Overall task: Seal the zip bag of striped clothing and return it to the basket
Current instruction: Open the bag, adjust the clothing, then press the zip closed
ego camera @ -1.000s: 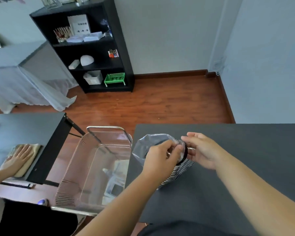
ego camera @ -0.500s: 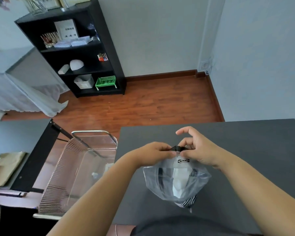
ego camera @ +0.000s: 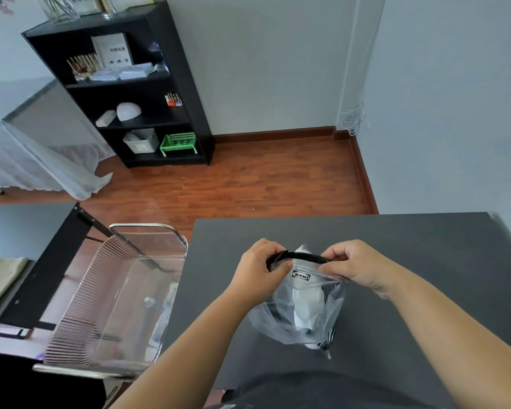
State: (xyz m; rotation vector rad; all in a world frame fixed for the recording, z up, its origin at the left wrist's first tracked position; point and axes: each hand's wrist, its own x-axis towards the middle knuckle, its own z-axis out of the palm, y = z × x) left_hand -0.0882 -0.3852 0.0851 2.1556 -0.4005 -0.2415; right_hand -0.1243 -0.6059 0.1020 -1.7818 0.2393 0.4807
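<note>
Spreading since before: hands [ego camera: 260, 273] [ego camera: 356, 268] (zip bag [ego camera: 298, 314] pinched).

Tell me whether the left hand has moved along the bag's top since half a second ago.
Yes. The left hand has slid left along the black zip strip, away from the right hand, toward the table's left edge.

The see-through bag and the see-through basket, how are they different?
The zip bag is soft and crumpled; the basket is stiff, with ribbed sides and a metal rim. The bag is pinched at its black strip by the left hand and right hand; nobody touches the basket. The bag is over the dark table; the basket stands beside it. Both are clear.
</note>
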